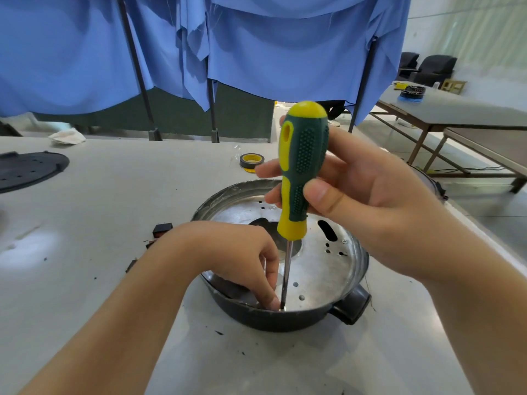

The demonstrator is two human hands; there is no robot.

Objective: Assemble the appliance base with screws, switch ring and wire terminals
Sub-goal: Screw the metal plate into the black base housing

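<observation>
The round appliance base (322, 269) lies upside down on the table, a shiny metal plate with holes inside a dark rim and a black handle stub at its right. My right hand (368, 206) is closed around the green and yellow handle of a screwdriver (299, 172), held upright. Its tip (283, 307) meets the plate near the front rim. My left hand (245, 258) reaches into the base, its fingertips pinched right beside the tip; whether they hold a screw is hidden.
A roll of black and yellow tape (252, 161) lies behind the base. A black round cover (28, 171) rests at the far left. Small black parts (162, 230) sit left of the base. Blue curtains hang behind; another table (456, 112) stands at the right.
</observation>
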